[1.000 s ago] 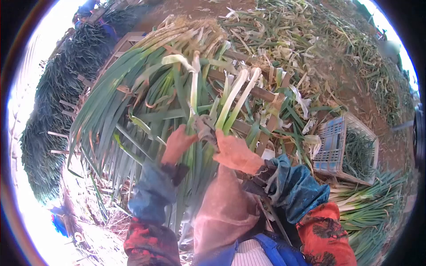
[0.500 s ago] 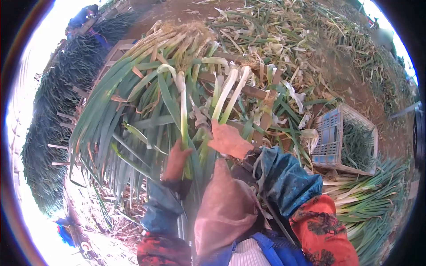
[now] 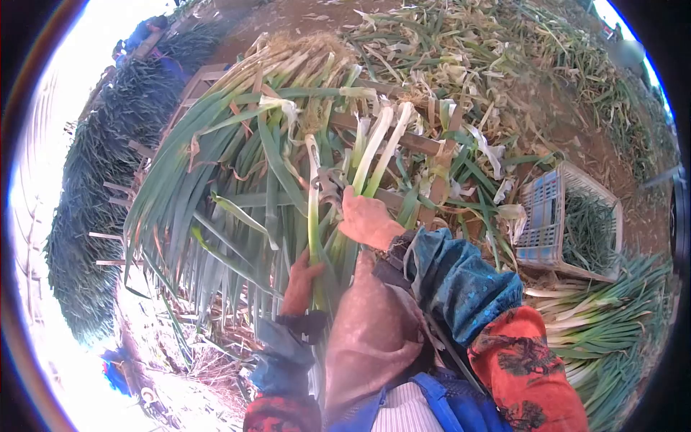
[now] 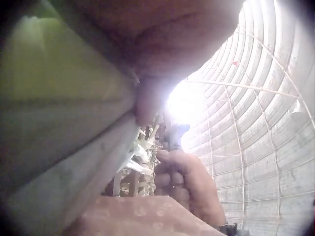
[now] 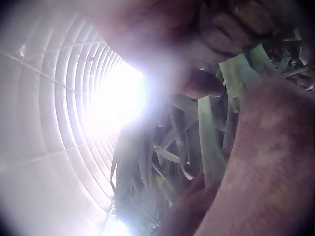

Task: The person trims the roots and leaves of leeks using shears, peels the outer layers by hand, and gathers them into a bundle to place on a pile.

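Note:
My left hand (image 3: 302, 282) grips a single green onion (image 3: 312, 216) low on its stalk, its white root end pointing away from me. Close beside that stalk, my right hand (image 3: 367, 219) curls round a grey tool with a thin nozzle (image 3: 330, 184), much like an air gun. The nozzle tip overlaps the stalk's edge in the head view. Two pale green onions (image 3: 389, 140) project beyond the right hand. A white curled strip of outer leaf (image 3: 282, 106) lies beyond the held stalk. In the right wrist view, the held stalk (image 5: 209, 142) rises from the left hand (image 5: 184, 209).
A large heap of green onions (image 3: 194, 165) spreads to the left over a wooden rack. Stripped leaves (image 3: 461, 65) litter the ground ahead. At right stand a plastic crate (image 3: 543, 216) with greens inside and a pile of green onions (image 3: 597, 338). Another person (image 3: 144, 32) is far left.
My left hand has drawn the green onion toward my body. The white strip, earlier at its root end, now lies apart from it. The right hand has shifted slightly.

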### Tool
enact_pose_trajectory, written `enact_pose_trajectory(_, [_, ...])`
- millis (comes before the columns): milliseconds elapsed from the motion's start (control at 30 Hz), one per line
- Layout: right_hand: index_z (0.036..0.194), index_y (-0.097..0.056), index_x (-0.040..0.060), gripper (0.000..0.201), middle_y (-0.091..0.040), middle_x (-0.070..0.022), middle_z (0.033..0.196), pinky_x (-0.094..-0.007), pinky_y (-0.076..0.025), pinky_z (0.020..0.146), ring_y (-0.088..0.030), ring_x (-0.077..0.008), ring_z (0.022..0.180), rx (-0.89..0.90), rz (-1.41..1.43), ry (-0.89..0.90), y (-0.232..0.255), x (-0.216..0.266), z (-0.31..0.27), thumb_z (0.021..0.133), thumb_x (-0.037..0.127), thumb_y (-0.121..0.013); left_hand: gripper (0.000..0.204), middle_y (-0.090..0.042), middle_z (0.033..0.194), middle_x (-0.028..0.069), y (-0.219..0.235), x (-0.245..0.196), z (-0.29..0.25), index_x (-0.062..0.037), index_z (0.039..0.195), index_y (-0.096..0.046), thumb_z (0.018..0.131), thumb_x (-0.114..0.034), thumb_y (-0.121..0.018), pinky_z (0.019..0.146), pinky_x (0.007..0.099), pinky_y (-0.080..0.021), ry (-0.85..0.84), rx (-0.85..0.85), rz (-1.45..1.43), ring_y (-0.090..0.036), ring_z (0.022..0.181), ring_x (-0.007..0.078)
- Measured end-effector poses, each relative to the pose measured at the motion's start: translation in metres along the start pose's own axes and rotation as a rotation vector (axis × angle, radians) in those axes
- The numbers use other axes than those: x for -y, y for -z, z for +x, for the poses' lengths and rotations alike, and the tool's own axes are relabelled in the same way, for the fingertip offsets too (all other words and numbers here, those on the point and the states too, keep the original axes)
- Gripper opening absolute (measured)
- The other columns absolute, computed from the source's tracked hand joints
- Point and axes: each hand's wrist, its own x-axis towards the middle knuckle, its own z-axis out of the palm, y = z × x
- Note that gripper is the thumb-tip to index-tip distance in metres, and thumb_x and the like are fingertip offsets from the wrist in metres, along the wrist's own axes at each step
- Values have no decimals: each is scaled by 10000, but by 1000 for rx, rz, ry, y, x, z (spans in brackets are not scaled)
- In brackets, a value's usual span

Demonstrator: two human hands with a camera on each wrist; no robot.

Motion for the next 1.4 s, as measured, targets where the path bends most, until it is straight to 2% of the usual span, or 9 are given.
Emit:
enact_pose_trajectory(433, [941, -406, -57, 386, -613, -239, 702, -479, -502, 646, -618, -421, 685, 25, 4, 26, 9, -4, -14, 685, 177, -574, 552, -588, 1050, 64, 8, 18, 8, 23, 1300, -421, 776, -83, -558, 772, 257, -460, 51, -12, -78, -571, 870, 132])
enact_pose_trajectory(633, [969, -386, -52, 426, -603, -239, 688, -484, -499, 612, -610, -416, 664, -39, -43, -32, 15, -36, -2, 676, 175, -597, 551, -602, 1056, 129, -21, -1, 60, 56, 1257, -449, 762, -141, -590, 803, 288, -453, -87, 235, 332, -579, 919, 183])
enact_pose_trajectory(733, [987, -392, -63, 448, -604, -243, 704, -472, -501, 638, -607, -417, 674, -252, -2, -215, 51, -60, 6, 684, 190, -604, 536, -598, 1091, 202, -31, -8, 100, 48, 1235, -471, 769, -178, -608, 842, 338, -444, -249, 161, 560, -580, 983, 273])
enact_pose_trajectory(833, [1003, -395, -62, 462, -607, -254, 750, -471, -497, 683, -606, -425, 724, -28, -26, -265, 61, -37, -4, 697, 209, -610, 498, -570, 1111, 252, -19, -29, 133, 30, 1175, -525, 767, -238, -625, 865, 389, -429, -217, 25, 916, -551, 1020, 354])
enact_pose_trajectory(900, [1011, -395, -43, 473, -606, -277, 811, -475, -490, 722, -603, -433, 787, 14, -4, -222, 47, -46, -4, 700, 229, -625, 444, -580, 1025, 256, 33, -30, 174, 0, 1107, -578, 774, -290, -623, 860, 408, -429, -610, -68, 733, -547, 985, 368])
enact_pose_trajectory(967, [1009, -394, -34, 476, -604, -285, 830, -477, -487, 735, -601, -434, 818, 9, 17, -258, 50, -54, 2, 695, 234, -632, 503, -570, 979, 233, 61, -87, 179, -23, 1138, -555, 736, -307, -660, 850, 426, -434, -519, -479, 1330, -550, 930, 379])
enact_pose_trajectory(1033, [997, -398, -34, 479, -613, -266, 793, -474, -497, 694, -610, -433, 763, -80, -1, -231, 52, -62, 6, 689, 239, -644, 623, -553, 994, 215, 109, -87, 197, -60, 1211, -463, 683, -283, -707, 832, 445, -441, -522, -818, 1525, -544, 908, 394])
enact_pose_trajectory(1233, [1017, -400, -34, 480, -604, -245, 705, -465, -502, 616, -619, -415, 688, -52, 32, -90, 42, -37, 10, 697, 213, -657, 777, -531, 1074, 245, 112, -91, 184, -26, 1337, -275, 692, -195, -673, 806, 462, -450, -171, -643, 1537, -546, 962, 409])
enact_pose_trajectory(1400, [1094, -397, -64, 546, -599, -244, 703, -442, -503, 594, -622, -393, 679, -49, 69, 52, 46, 16, -3, 700, 193, -673, 653, -587, 928, 249, 101, -61, 164, 26, 1280, -289, 699, -60, -574, 732, 477, -477, -237, -535, 1645, -596, 863, 412])
